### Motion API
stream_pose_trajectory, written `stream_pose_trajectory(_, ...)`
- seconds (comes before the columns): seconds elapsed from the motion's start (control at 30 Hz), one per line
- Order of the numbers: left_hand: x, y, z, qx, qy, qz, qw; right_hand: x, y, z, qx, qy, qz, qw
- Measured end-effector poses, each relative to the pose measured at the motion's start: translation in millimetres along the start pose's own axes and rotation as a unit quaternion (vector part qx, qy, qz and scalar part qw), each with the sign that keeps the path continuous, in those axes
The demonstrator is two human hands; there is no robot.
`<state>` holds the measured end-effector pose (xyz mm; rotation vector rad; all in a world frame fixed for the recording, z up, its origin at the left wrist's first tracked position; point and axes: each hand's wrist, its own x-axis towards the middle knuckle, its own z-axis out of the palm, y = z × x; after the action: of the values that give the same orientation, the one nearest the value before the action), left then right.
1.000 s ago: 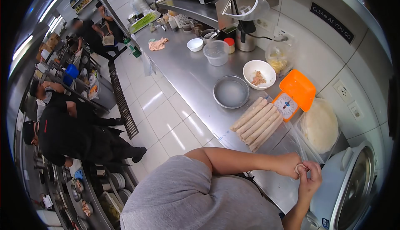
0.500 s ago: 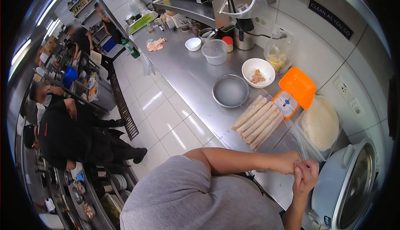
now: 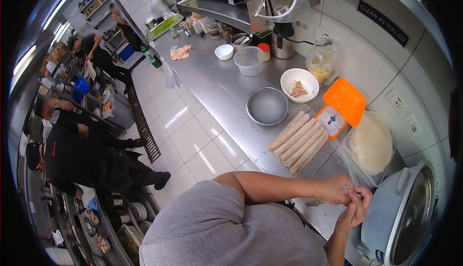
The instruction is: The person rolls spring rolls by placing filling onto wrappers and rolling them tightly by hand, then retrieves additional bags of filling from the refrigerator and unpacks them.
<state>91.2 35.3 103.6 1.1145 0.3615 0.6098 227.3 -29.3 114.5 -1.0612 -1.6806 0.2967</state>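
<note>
I have my left hand (image 3: 336, 189) and right hand (image 3: 354, 209) touching, fingers curled, any grip unclear, near the pale rolls (image 3: 298, 142) beside the orange scale (image 3: 332, 121) on the counter (image 3: 212, 80).

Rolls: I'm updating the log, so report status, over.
Left hand and right hand meeting, contents unclear. Rolls side by side, untouched by either. Orange scale close beside them.

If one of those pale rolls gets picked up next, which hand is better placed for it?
Probably the left hand: it is nearer the pale rolls, while the right hand sits beyond it, closer to the large cooker. They appear to touch, so they may need to part first.
</note>
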Motion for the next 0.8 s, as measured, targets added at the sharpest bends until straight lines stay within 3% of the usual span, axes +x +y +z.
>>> stream_pose_trajectory(0.13, -3.7, 5.0, -1.5, 0.010, -0.024, -0.030, 0.999, 22.8, -6.5, -8.6, -0.070, -0.081, -0.082, 0.991)
stream_pose_trajectory(0.33, 1.3, -10.3, -6.7, 0.024, -0.046, -0.036, 0.998, 39.3, -7.0, -7.9, -0.101, -0.182, -0.107, 0.972)
stream_pose_trajectory(0.43, -3.3, -1.3, -9.1, 0.033, -0.051, -0.033, 0.998, 38.1, -2.6, -11.3, -0.050, -0.162, -0.072, 0.983)
stream_pose_trajectory(0.53, -8.0, 9.1, -10.5, 0.008, -0.055, -0.030, 0.998, 37.5, -4.0, -12.4, -0.096, -0.132, -0.107, 0.981)
stream_pose_trajectory(0.73, -4.4, 2.1, -12.4, 0.079, -0.057, -0.035, 0.995, 50.9, -7.8, -10.6, -0.176, -0.272, -0.130, 0.937)
stream_pose_trajectory(0.8, -6.1, 11.1, -14.8, 0.059, -0.063, -0.049, 0.995, 41.1, 4.9, -16.7, -0.058, -0.217, -0.071, 0.972)
